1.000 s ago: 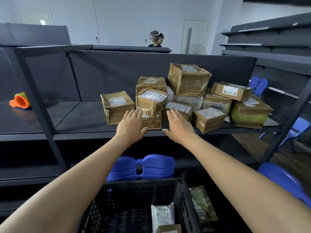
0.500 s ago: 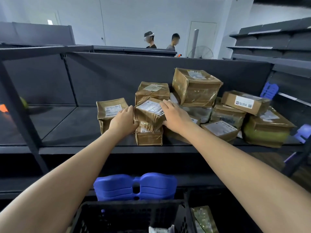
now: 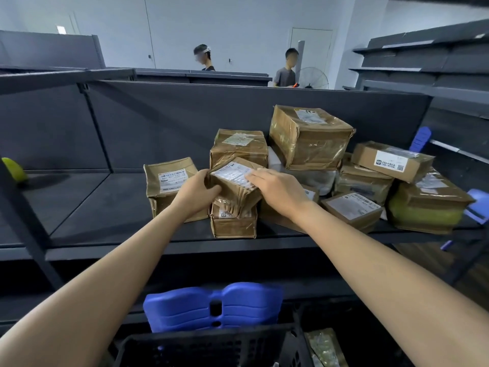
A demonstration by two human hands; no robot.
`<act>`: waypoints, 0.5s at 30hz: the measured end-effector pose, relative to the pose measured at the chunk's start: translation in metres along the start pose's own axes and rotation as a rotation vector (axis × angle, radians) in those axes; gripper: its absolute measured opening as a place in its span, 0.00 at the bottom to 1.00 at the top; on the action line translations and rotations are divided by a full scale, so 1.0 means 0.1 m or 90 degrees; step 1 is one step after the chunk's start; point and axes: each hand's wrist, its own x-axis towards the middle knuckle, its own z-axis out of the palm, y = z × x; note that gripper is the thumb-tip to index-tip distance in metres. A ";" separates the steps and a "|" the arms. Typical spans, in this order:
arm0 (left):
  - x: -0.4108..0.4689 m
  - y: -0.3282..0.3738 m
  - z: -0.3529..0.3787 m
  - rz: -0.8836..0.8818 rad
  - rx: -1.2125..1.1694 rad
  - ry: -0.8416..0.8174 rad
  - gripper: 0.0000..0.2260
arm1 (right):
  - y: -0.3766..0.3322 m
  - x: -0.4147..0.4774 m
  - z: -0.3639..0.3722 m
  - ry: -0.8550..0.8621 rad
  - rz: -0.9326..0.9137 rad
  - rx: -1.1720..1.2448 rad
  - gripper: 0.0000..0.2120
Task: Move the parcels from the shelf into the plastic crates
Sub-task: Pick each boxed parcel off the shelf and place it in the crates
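Note:
Several taped brown parcels are piled on the dark shelf (image 3: pixel 111 234). A small crumpled parcel with a white label (image 3: pixel 234 182) sits tilted on top of another small box (image 3: pixel 234 225). My left hand (image 3: pixel 197 193) grips its left side, thumb on its front face. My right hand (image 3: pixel 277 188) lies over its right side, fingers on the label. A labelled box (image 3: pixel 166 181) stands just left of my left hand. A big box (image 3: pixel 309 137) tops the pile behind. The black plastic crate (image 3: pixel 211 345) shows at the bottom edge, below my arms.
More parcels (image 3: pixel 391 161) and a green-sided one (image 3: pixel 426 210) fill the shelf's right end. A blue plastic piece (image 3: pixel 214 305) lies on the lower level. A packet (image 3: pixel 324 348) lies right of the crate. Two people (image 3: pixel 285 68) stand behind the shelving. A shelf post (image 3: pixel 26 229) rises at left.
Both hands reached from the shelf's front edge up to the small tilted parcel and closed on its sides. The view has moved closer to the shelf.

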 end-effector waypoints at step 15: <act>-0.19 0.18 -0.26 -0.249 -0.427 -0.121 0.21 | -0.04 -0.26 -0.28 0.240 -0.169 -0.046 0.19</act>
